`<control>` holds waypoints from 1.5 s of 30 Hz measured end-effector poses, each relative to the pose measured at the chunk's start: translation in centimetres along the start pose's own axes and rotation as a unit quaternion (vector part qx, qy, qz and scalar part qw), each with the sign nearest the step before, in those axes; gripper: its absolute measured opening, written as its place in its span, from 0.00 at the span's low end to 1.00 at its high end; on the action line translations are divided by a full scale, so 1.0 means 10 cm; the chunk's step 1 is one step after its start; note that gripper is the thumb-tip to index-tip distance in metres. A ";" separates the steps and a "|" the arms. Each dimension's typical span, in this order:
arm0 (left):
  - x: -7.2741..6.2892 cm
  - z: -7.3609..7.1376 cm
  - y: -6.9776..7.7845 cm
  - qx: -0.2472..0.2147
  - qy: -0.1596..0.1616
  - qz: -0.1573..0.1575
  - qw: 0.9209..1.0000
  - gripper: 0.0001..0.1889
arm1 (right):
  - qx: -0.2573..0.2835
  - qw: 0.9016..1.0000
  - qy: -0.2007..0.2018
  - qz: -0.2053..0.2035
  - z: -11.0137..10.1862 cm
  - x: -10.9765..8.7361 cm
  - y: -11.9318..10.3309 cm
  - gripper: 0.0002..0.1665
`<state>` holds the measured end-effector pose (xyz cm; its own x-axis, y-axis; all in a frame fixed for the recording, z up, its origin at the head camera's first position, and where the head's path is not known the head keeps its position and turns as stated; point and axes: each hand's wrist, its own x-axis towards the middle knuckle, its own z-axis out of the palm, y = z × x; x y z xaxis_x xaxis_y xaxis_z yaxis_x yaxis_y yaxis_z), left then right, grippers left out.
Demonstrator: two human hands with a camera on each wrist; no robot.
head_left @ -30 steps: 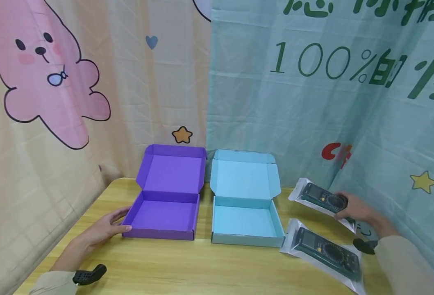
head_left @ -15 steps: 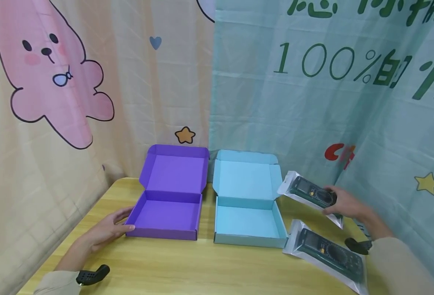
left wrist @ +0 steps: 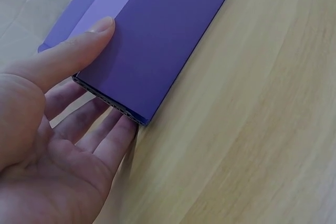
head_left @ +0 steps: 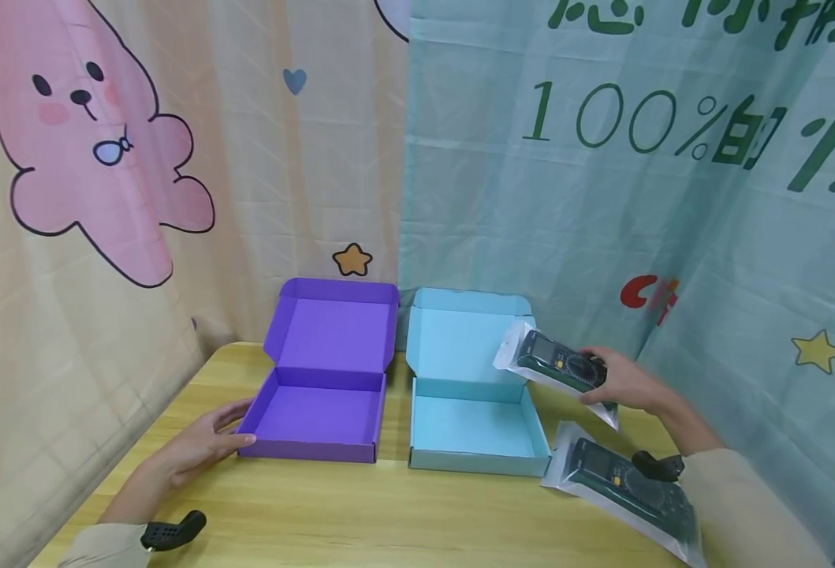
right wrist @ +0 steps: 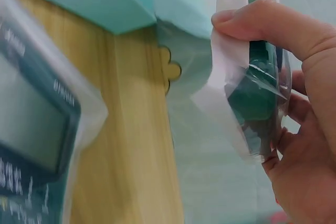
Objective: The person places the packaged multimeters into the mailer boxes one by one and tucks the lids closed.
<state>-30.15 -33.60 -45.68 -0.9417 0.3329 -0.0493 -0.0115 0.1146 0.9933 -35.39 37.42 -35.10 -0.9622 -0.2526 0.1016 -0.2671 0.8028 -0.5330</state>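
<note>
Beside the light blue box (head_left: 474,461), on its right, one bagged meter (head_left: 550,361) is held up by the right hand (head_left: 626,381), whose thumb and fingers grasp it near one end; its other end overlaps the box's raised lid from the head camera. Below that, a second bagged meter (head_left: 623,480) lies slantwise on the wooden table (head_left: 389,521), partly hidden by the wrist camera (head_left: 658,466). The left hand (head_left: 200,443) grips the near left corner of the purple box (head_left: 305,450) (also lid-up), thumb against its front wall.
</note>
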 end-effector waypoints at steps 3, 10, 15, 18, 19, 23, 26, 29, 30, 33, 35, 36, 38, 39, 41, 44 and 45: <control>0.00 0.00 -0.01 -0.001 -0.003 0.002 1.000 0.46 | 0.005 1.000 -0.001 -0.011 0.07 0.07 -0.07 0.57; -0.01 0.01 -0.04 0.003 -0.004 0.000 1.000 0.45 | 0.004 0.999 -0.019 -0.047 0.25 0.20 -0.24 0.55; -0.01 0.01 -0.03 0.001 -0.006 -0.004 1.000 0.46 | 0.009 0.998 -0.020 -0.065 0.34 0.28 -0.36 0.55; -0.01 0.01 -0.03 0.003 -0.008 -0.007 1.000 0.46 | 0.009 0.997 -0.023 -0.070 0.39 0.32 -0.42 0.55; -0.01 0.00 -0.03 0.003 -0.006 -0.009 1.000 0.46 | 0.009 0.997 -0.023 -0.072 0.40 0.34 -0.45 0.55; -0.01 -0.01 -0.04 0.014 0.002 -0.017 1.000 0.46 | 0.014 0.996 -0.028 -0.083 0.47 0.40 -0.56 0.55; -0.01 -0.01 -0.04 0.017 0.004 -0.021 1.000 0.46 | 0.023 0.995 -0.036 -0.092 0.52 0.44 -0.64 0.54; -0.02 -0.01 -0.05 0.013 0.001 -0.021 1.000 0.46 | 0.026 0.994 -0.042 -0.101 0.57 0.48 -0.70 0.53; -0.02 -0.01 -0.05 0.013 0.000 -0.020 1.000 0.46 | 0.025 0.993 -0.044 -0.105 0.59 0.49 -0.72 0.53; -0.02 -0.01 -0.05 0.012 0.002 -0.019 1.000 0.46 | 0.025 0.991 -0.047 -0.122 0.64 0.54 -0.77 0.53; -0.03 -0.01 -0.04 0.014 0.005 -0.021 1.000 0.46 | 0.029 0.990 -0.049 -0.131 0.67 0.56 -0.81 0.53; -0.03 -0.01 -0.04 0.017 0.006 -0.022 1.000 0.46 | 0.031 0.989 -0.050 -0.135 0.69 0.57 -0.83 0.53; -0.02 -0.01 -0.03 0.019 0.009 -0.027 0.999 0.46 | 0.035 0.988 -0.053 -0.142 0.73 0.60 -0.87 0.52; -0.02 -0.01 -0.02 0.020 0.010 -0.028 0.999 0.46 | 0.035 0.987 -0.055 -0.145 0.75 0.61 -0.88 0.52; -0.01 -0.01 -0.01 0.019 0.009 -0.028 0.999 0.46 | 0.036 0.987 -0.059 -0.148 0.79 0.62 -0.93 0.52; -0.01 0.00 0.00 0.017 0.006 -0.024 1.000 0.46 | 0.039 0.986 -0.063 -0.152 0.84 0.66 -0.99 0.52; -0.01 0.00 0.00 0.017 0.003 -0.021 1.000 0.46 | 0.041 0.985 -0.065 -0.154 0.85 0.67 -1.01 0.51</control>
<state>-30.08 -33.62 -45.65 -0.9429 0.3207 -0.0900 -0.0395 0.1606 0.9862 -38.68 22.98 -36.18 -0.8201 -0.5481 0.1645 -0.5349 0.6319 -0.5609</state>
